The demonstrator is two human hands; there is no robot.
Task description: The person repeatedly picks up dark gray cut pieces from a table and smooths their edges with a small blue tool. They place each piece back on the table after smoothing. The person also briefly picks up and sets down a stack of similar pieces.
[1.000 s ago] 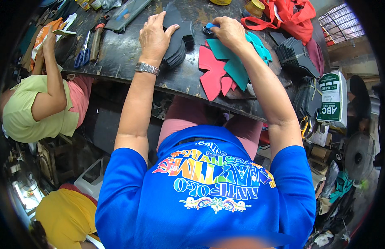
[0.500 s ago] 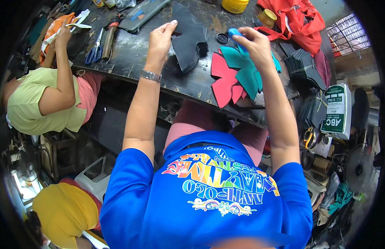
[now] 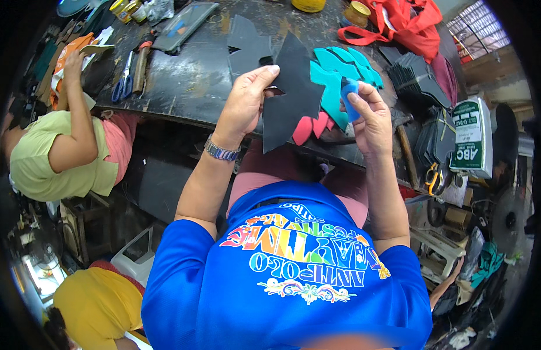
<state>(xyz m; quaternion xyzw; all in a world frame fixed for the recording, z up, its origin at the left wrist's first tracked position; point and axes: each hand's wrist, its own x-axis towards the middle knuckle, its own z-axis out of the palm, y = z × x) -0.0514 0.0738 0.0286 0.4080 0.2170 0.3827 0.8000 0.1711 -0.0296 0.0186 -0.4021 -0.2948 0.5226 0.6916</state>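
Note:
Between the thumb and fingers of my left hand is a black cut sheet piece with pointed ends and a notched side, held up over the table's near edge. My right hand pinches a small blue sponge-like pad, its upper tip stained black, just right of the black piece and apart from it. Behind them lie teal cut pieces and coral-red cut pieces, partly covered. More black cut pieces rest on the table beyond my left hand.
Blue-handled scissors and a hammer lie to the left, near a co-worker in a light green shirt. Bundled black pieces, a red bag, a green-and-white can and yellow-handled scissors are at the right.
My left hand has lifted a black piece off the stack and brought it nearer. My right hand has drawn the blue pad back from beside the small black pot, which no longer shows.

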